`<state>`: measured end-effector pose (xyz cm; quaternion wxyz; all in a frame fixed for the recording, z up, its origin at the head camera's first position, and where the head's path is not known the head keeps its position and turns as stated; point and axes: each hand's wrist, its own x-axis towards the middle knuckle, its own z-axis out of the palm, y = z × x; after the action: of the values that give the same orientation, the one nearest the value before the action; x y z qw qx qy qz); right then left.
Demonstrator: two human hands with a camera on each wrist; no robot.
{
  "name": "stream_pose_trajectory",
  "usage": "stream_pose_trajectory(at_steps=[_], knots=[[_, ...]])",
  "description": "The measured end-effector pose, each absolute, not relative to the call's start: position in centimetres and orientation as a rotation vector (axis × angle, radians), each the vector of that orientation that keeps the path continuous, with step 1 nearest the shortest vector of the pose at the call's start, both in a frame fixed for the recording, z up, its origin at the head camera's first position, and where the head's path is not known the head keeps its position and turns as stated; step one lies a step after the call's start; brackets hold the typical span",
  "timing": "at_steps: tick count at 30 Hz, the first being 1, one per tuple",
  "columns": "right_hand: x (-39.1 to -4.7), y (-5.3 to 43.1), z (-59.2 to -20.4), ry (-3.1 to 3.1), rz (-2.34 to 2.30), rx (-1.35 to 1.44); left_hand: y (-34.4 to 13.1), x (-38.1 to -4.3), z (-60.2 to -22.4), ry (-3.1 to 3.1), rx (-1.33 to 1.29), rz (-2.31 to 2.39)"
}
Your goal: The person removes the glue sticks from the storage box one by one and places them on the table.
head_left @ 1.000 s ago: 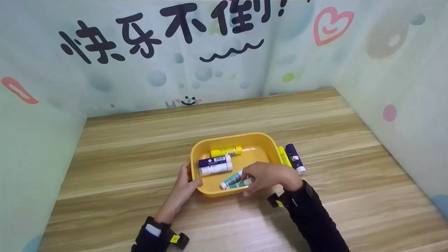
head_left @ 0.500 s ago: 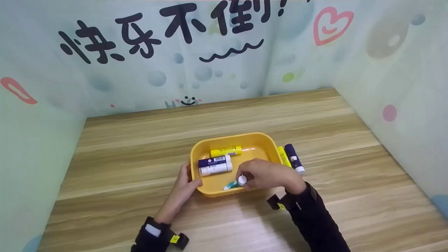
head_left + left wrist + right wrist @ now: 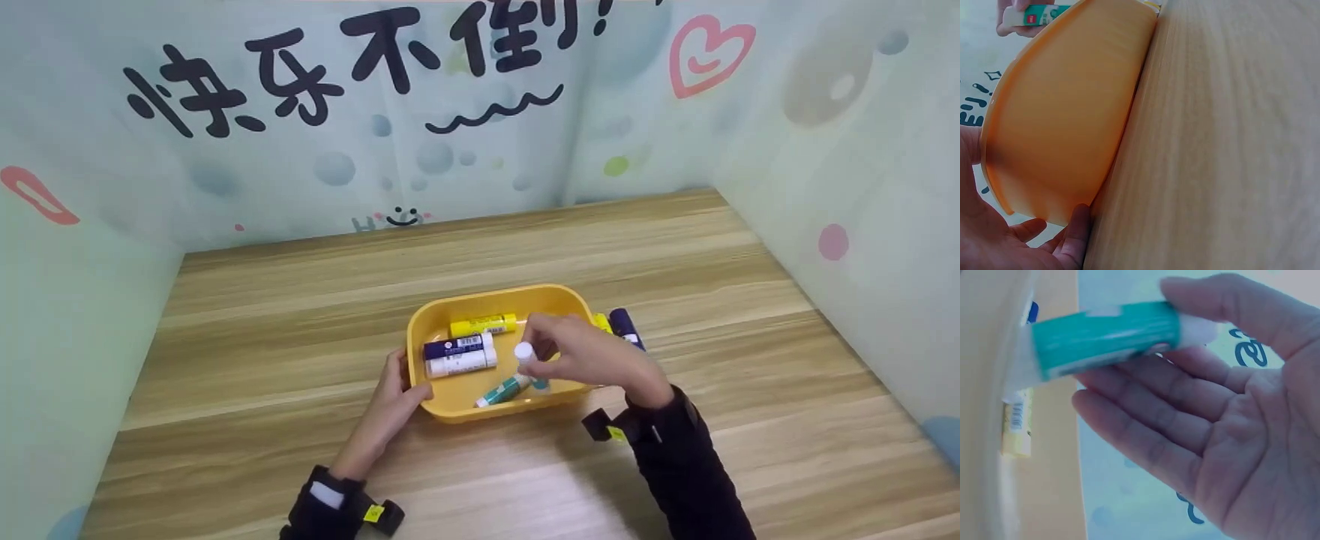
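A shallow yellow plastic bin [image 3: 510, 292] stands on the wooden table. Its left end is in the grip of my left hand [image 3: 395, 394], thumb over the rim and fingers against the outer wall. Over the bin's front right part, my right hand [image 3: 592, 356] pinches a green-and-white glue stick [image 3: 1106, 334] between thumb and fingertip, the white end turned up in the head view. Below it a second green glue stick [image 3: 502, 391] lies on the bin floor. Farther left lie a purple glue stick [image 3: 454, 347], a white one [image 3: 461, 364] and a yellow one [image 3: 484, 325].
Outside the bin's right end, a yellow glue stick [image 3: 602, 323] and a dark purple one [image 3: 626, 328] lie on the wooden table [image 3: 300, 322], partly hidden by my right hand. A printed cloth backdrop [image 3: 480, 165] encloses the table at the back and sides.
My right hand has picked up one green glue stick from the bin floor, tilted it toward upright and raised it. The left hand and the bin stay in place.
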<state>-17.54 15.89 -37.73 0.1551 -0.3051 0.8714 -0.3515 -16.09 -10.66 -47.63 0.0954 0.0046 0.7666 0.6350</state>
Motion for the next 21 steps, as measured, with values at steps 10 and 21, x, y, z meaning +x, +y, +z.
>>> stream_pose_trajectory(at_steps=[10,21], knots=[[-18.1,19.0,-36.8,2.654,-1.091,-0.693,-10.5,-14.8,-44.5,2.229,0.040,1.872],[-18.9,22.8,-36.8,2.771,-1.182,-0.543,-10.4,-14.7,-44.4,2.220,0.028,1.878]])
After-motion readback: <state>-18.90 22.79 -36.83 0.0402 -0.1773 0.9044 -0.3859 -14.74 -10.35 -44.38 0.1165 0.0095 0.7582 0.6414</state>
